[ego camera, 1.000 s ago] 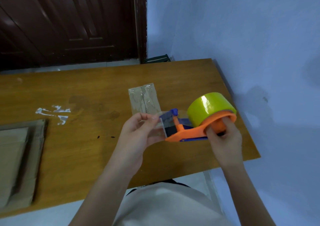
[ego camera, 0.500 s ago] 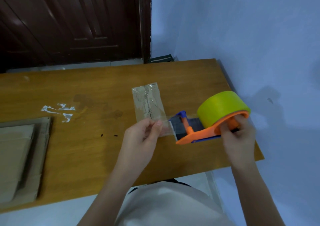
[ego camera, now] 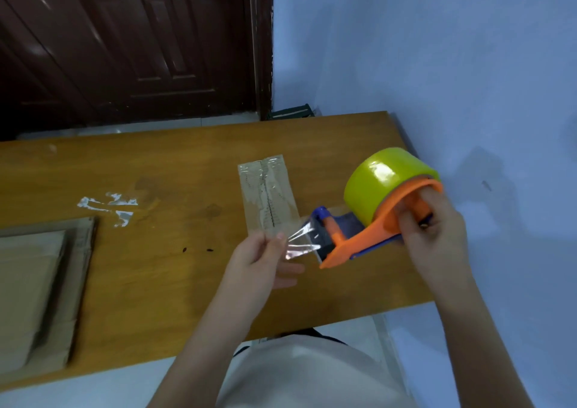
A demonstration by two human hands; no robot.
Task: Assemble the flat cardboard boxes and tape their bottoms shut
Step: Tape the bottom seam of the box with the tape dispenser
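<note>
The left hand [ego camera: 260,259] pinches the free end of the clear tape [ego camera: 301,242], while the right hand [ego camera: 432,235] grips the orange tape dispenser [ego camera: 359,245] with its yellow-green roll [ego camera: 381,185], both held above the wooden table [ego camera: 175,270]. A small taped cardboard piece [ego camera: 268,198] lies just beyond the left hand. The flat cardboard boxes [ego camera: 34,295] are stacked well apart at the table's left edge, past torn tape scraps [ego camera: 109,206].

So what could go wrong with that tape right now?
The clear tape end pinched by the left hand already looks crumpled, so it may stick to itself or the fingers. The right hand holds the tape dispenser in the air, and the flat cardboard lies far left, an awkward carry.
</note>
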